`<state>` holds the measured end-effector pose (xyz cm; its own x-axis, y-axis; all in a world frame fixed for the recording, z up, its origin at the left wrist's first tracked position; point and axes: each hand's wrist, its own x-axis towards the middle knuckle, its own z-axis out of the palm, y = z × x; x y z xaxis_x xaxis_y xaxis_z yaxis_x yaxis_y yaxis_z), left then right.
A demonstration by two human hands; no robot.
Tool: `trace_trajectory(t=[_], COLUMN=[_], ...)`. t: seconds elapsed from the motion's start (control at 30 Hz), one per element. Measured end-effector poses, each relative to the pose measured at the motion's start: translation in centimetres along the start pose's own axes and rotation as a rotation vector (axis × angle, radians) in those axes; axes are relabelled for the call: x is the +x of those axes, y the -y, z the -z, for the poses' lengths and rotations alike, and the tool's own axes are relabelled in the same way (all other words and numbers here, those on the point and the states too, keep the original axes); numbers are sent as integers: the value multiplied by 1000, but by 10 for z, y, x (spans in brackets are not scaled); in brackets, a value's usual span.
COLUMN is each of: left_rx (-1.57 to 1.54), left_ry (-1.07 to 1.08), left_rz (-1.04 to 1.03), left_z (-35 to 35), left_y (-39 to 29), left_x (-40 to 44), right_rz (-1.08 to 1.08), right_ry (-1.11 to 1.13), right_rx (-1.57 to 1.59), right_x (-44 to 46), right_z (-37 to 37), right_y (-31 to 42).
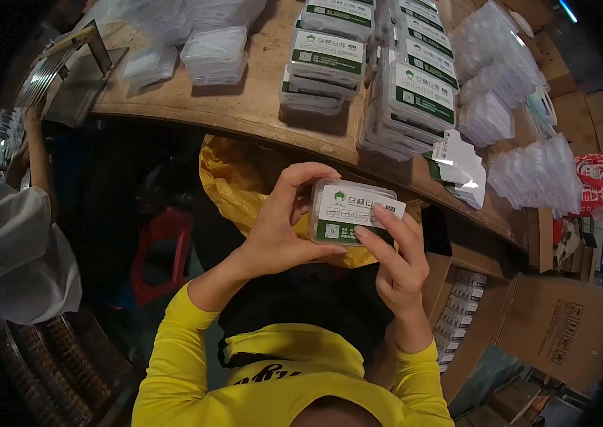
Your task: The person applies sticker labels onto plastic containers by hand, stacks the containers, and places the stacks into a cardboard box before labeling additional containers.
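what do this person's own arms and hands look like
The left hand and right hand are bare, with no glove or watch visible. A bright yellow fabric top has long sleeves ending short of both wrists; dark lettering marks its front.

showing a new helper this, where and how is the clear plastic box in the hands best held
Probably by the left end of the clear plastic box, coming from the left: its short depth lets the left hand span it there, fingers at the far edge, thumb along the near one. The card seems to overhang the right end, so gripping there could shift it.
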<state>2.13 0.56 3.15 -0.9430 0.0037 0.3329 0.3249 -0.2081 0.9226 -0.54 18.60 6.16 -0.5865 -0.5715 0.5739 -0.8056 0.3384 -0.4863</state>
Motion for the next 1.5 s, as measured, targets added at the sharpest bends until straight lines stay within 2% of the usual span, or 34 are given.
trace_trajectory(t=[0.07, 0.17, 0.23, 0.3, 0.37, 0.4, 0.47, 0.53, 0.57, 0.67, 0.8, 0.93, 1.07, 1.1, 1.17, 1.3, 1.43, 1.5], left_rx=[32, 145, 269, 222, 204, 294, 402, 758, 872, 1130, 1127, 954, 571, 489, 114, -281, -609, -644], left_ry=[-7, 1, 44, -34, -121, -140, -138, -195, -180, -263, -345, -225, -128, -93, 58, 135, 9, 5], left_rz=[-19, -45, -40, -95, -195, -335, -452, -507, -436, -532, -548, -415, -187, -109, 133, 460, 660, 630], left_z=[1, 7, 20, 29, 40, 52, 71, 89, 97, 92, 68, 40, 12, 5, -4, -27, -45, -44], left_y=[0, -2, -4, -11, -23, -20, -22, -12, -4, -6, -10, -5, 22, 26, 35, 41, 26, 28], left_x=[0, 4, 11, 29, 57, 77, 112, 140, 146, 135, 105, 62, 29, 23, 9, -1, -2, -6], right_rz=[-5, -50, -108, -219, -316, -320, -348, -322, -311, -301, -161, -31, -128, -127, -116, -12, 16, 31], right_ry=[13, 198, 287, 362, 287, 201, 111, 23, 0, 43, 133, 139, 112, 74, -16, -176, -138, -136], right_rx=[-17, -7, -171, -281, -380, -412, -436, -540, -584, -722, -803, -798, -792, -787, -773, -719, -572, -545], right_x=[-1, 0, 2, -2, -10, -15, -15, -11, -7, 9, 10, 8, 14, 11, 6, -13, -22, -21], right_z=[-1, 4, 3, 4, 7, 7, 16, 23, 27, 39, 44, 40, 41, 42, 45, 41, 23, 16], right_y=[-1, -3, -3, -11, -33, -47, -71, -97, -109, -132, -156, -165, -152, -150, -134, -67, -31, -28])
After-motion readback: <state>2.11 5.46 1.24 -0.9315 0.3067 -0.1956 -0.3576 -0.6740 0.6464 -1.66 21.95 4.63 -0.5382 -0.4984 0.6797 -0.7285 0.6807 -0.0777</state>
